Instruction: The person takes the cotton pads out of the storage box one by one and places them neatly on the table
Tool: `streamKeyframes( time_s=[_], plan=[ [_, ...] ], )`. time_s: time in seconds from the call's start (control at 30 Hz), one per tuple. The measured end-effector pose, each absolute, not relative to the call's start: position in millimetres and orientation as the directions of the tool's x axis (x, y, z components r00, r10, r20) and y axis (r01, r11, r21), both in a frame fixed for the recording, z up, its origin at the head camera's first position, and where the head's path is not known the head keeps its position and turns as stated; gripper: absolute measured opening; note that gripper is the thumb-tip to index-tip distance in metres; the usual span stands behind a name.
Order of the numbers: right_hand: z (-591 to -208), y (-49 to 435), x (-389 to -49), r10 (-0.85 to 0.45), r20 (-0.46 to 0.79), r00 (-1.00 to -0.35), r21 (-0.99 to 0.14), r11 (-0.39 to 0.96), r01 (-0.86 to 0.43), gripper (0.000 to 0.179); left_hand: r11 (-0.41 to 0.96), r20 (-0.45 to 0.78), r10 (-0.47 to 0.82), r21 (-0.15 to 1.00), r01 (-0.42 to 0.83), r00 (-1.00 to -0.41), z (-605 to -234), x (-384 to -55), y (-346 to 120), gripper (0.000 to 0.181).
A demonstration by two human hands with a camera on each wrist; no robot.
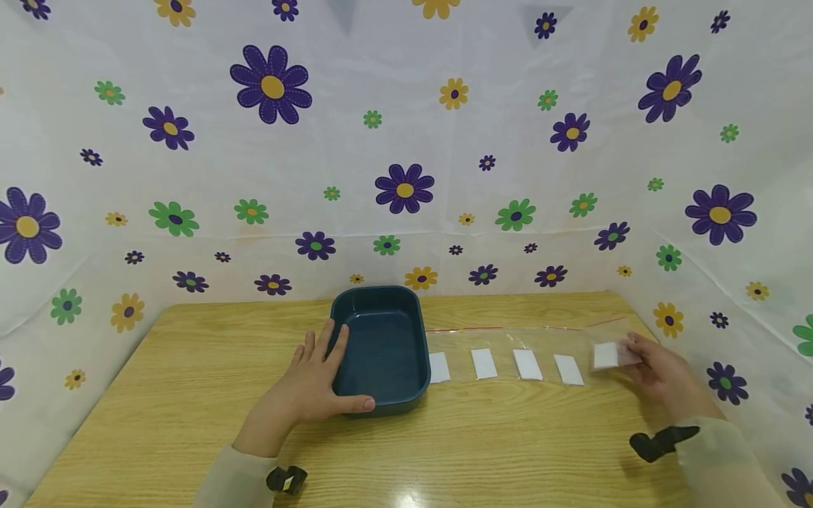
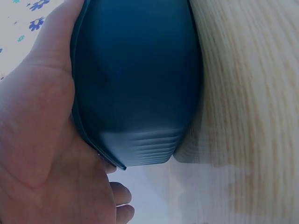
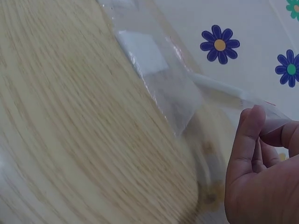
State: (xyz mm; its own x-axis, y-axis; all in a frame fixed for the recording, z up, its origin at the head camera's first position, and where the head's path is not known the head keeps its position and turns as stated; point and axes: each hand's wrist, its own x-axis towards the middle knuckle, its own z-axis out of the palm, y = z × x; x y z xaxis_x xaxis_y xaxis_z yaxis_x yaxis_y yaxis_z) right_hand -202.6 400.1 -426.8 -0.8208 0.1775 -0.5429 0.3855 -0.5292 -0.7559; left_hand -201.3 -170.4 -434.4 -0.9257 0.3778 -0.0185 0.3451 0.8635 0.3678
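Note:
A dark blue rectangular tub (image 1: 381, 406) stands on the wooden table. My left hand (image 1: 311, 384) rests against its left side, fingers spread over the left rim and the thumb along the near edge. The left wrist view shows my palm along the tub's wall (image 2: 135, 84). At the right, my right hand (image 1: 663, 374) pinches a clear plastic bag (image 1: 606, 355) between thumb and fingers. A white rectangular piece shows in this bag. In the right wrist view, the pinched film (image 3: 275, 124) is at my fingertips, beside another clear bag (image 3: 142, 51) lying on the table.
Between the tub and my right hand, several clear bags with red-lined tops lie in an overlapping row, each with a white rectangle (image 1: 484, 364). A flower-patterned white cloth (image 1: 356, 155) encloses the back and sides of the wooden table (image 1: 444, 451).

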Motion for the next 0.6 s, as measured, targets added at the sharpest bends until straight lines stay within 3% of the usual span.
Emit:
streamKeyframes(
  time_s=[0.03, 0.2, 0.43, 0.6],
  plan=[
    [-427, 402, -203, 0.188, -0.544, -0.817, -0.767, -0.507, 0.394, 0.017, 0.864, -0.019, 0.377, 0.368, 0.345, -0.926, -435, -201, -170, 0.133],
    [-433, 408, -204, 0.253, -0.526, -0.812, -0.841, -0.299, 0.452, 0.063, 0.864, -0.022, 0.377, 0.368, 0.343, -0.926, -435, -201, -171, 0.133],
    [-437, 412, -206, 0.356, -0.449, -0.82, -0.856, 0.092, 0.509, 0.06, 0.861, -0.034, 0.378, 0.38, 0.338, -0.925, -435, -201, -171, 0.133],
    [-437, 410, -209, 0.441, -0.404, -0.801, -0.818, 0.218, 0.533, 0.057, 0.864, -0.036, 0.377, 0.373, 0.338, -0.925, -435, -202, -170, 0.133]
  ],
)
